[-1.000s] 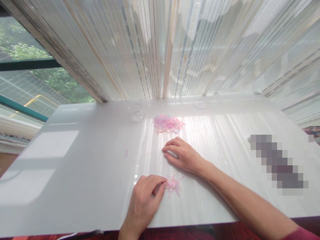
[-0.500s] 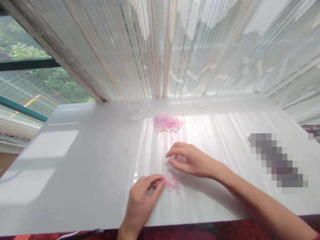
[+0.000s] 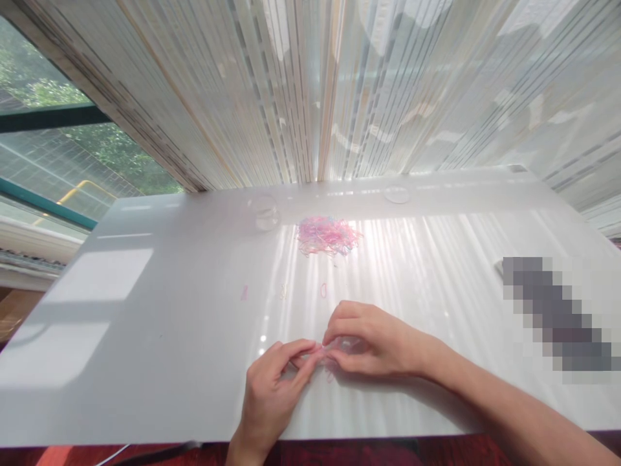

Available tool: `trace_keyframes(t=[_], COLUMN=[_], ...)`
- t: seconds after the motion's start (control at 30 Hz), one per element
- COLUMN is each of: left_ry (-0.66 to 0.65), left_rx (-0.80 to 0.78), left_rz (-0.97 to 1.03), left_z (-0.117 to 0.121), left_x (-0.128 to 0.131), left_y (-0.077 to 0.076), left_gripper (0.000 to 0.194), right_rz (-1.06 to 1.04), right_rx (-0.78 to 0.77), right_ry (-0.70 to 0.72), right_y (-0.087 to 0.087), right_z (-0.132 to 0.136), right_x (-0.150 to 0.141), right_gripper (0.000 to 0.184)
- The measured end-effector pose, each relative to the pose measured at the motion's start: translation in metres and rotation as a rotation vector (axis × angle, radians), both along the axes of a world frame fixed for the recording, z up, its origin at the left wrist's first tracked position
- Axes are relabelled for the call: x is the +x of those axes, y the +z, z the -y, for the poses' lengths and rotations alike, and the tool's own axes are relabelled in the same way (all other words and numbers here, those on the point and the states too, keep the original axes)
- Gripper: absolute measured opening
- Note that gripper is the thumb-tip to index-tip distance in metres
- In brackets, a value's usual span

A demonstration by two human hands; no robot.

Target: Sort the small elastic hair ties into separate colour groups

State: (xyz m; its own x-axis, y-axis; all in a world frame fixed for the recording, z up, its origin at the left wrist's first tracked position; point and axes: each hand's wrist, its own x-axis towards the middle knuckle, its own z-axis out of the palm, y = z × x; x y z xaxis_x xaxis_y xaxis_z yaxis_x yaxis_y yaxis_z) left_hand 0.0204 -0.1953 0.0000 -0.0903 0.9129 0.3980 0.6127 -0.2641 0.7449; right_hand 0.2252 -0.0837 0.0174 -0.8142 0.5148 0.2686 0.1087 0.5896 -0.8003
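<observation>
My left hand (image 3: 274, 382) and my right hand (image 3: 371, 340) meet near the front of the white table (image 3: 145, 310), fingertips pinched together on a small bunch of pink rubber bands (image 3: 324, 350) that is mostly hidden under my right fingers. A larger heap of pink, blue and clear rubber bands (image 3: 327, 235) lies farther back at mid-table. Three single bands (image 3: 284, 291) lie in a row between the heap and my hands.
A clear round container (image 3: 264, 213) stands left of the heap, and a clear lid (image 3: 397, 194) lies at the back right. A blurred-out object (image 3: 553, 310) rests at the right. A striped sheer curtain (image 3: 339, 97) hangs behind the table; a window shows at left.
My right hand left a single band on the table and drew back toward me, coming down onto the small bunch beside my left hand, whose fingers stayed pinched there.
</observation>
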Motion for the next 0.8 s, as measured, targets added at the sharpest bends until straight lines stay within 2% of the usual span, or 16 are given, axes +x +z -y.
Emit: trace_keyframes(t=[0.13,0.27,0.4,0.8], left_ry=[0.003,-0.016,-0.033,-0.054], left_rx=[0.008,0.005,0.005,0.009], left_rz=[-0.052,-0.072,-0.080,-0.105], left_z=[0.0001,0.0012,0.0014,0.0009], left_x=[0.0001,-0.0017,-0.0028,-0.0017], left_y=[0.0014,-0.0011,-0.0030,-0.0006], left_gripper=[0.013,0.009,0.005,0.006], right_rz=[0.019,0.033,0.010,0.000], right_rx=[-0.019,-0.019,-0.007,0.030], right_ry=[-0.006,-0.015,0.007,0.013], right_y=[0.0009,0.0027,0.0020,-0.0021], right_z=[0.0011,0.0026,0.0027,0.0024], right_x=[0.0006,0.0010,0.0026,0.0014], right_gripper=[0.005,0.012,0.006,0.005])
